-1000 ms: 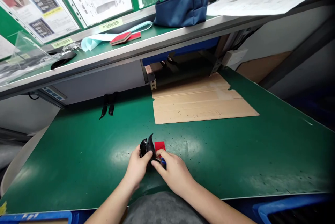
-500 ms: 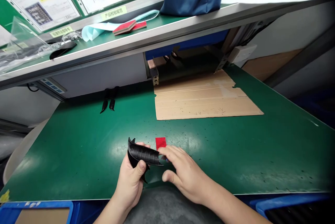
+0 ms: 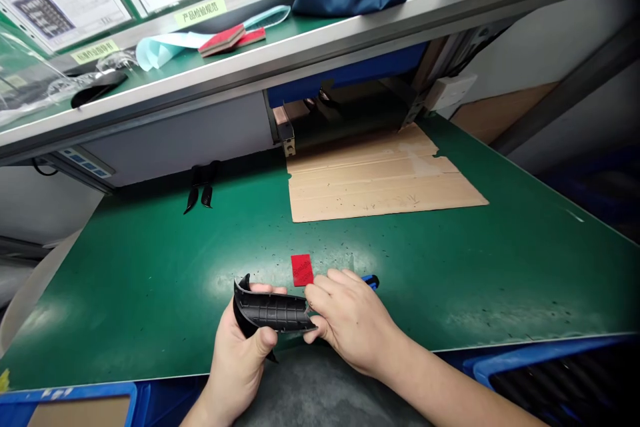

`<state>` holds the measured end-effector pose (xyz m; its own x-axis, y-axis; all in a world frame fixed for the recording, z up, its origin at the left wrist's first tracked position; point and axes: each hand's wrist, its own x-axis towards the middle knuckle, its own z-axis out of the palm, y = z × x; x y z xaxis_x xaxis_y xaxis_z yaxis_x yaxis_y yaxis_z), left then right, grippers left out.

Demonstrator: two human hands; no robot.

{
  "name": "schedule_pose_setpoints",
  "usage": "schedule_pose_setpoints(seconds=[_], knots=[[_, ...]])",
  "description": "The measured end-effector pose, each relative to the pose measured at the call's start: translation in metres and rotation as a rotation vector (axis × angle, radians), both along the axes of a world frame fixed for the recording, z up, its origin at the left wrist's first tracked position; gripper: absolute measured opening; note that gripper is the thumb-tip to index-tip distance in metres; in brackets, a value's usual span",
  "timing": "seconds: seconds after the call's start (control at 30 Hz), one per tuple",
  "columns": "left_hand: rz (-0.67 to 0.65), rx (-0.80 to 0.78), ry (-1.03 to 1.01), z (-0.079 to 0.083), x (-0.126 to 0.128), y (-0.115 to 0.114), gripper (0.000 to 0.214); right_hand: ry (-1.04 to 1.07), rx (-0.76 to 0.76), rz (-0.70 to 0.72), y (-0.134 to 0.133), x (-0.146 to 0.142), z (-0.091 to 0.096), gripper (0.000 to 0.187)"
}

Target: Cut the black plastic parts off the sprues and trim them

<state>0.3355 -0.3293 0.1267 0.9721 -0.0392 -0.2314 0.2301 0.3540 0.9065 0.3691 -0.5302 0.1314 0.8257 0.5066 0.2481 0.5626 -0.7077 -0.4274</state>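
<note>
Left hand (image 3: 239,352) grips a ribbed black shell (image 3: 277,312) whose end meets the curled right hand (image 3: 353,319), its hold unclear.

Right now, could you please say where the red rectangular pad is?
In the head view, the red pad lies lower-centre on the green tabletop, beyond and left of the right hand.
</note>
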Motion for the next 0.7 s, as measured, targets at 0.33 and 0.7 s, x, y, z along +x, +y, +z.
schedule_pose_setpoints(seconds=[0.33,0.7], knots=[[0.086,-0.081,0.022,0.008,0.0,-0.005,0.053,0.34,0.389,0.208,-0.003,0.006,0.002,0.058],[0.094,-0.213,0.11,0.008,0.004,-0.005,0.052,0.797,0.573,0.398,-0.004,0.008,0.012,0.057]])
